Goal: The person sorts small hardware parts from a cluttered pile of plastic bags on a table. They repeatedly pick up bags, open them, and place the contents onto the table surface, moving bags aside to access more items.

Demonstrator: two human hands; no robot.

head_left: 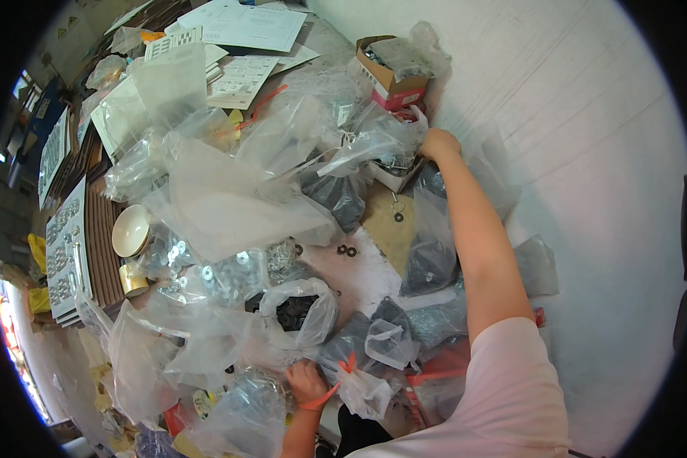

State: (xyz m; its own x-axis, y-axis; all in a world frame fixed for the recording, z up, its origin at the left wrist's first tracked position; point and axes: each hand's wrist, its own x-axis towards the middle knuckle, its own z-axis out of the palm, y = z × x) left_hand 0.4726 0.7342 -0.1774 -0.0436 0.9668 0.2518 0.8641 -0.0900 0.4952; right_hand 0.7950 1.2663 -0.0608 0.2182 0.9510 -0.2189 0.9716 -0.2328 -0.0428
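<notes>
My right hand (440, 143) reaches to the far side, at the edge of a small white box (393, 179) of metal parts. Its fingers are bent together beside a clear plastic bag (389, 141) lying over that box; what they hold is hidden. Close to me, my left hand (306, 382) is low among plastic bags, its fingertips out of sight. To its right lies a white bag tied with red string (365, 391). Just beyond it an opened clear bag (313, 320) shows black parts (291, 311) inside.
Several dark washers (346, 250) and a ring with a washer (398, 217) lie mid-table. Bagged hardware crowds around, with cream bowls (131, 230) and a tape roll (133, 281) at left. Behind are a cardboard box (393, 84) and printed sheets (244, 30). A white wall (588, 191) stands right.
</notes>
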